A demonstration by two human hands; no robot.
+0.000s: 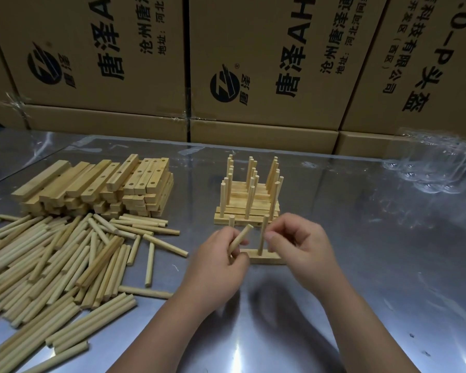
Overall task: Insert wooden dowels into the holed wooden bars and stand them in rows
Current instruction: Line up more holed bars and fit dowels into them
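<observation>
A holed wooden bar (267,257) lies on the metal table in front of me, with two dowels standing upright in it. My right hand (301,249) pinches the middle upright dowel (264,230) near its top. My left hand (215,262) grips a loose tilted dowel (240,238) over the bar's left end, beside the left upright dowel (231,221). Behind the bar stand finished bars in rows (249,195), each with upright dowels.
A stack of holed bars (100,184) sits at the left back. A big heap of loose dowels (57,265) spreads over the left of the table (374,278). Cardboard boxes (253,63) wall off the back. Crumpled clear plastic (436,162) lies at the right back.
</observation>
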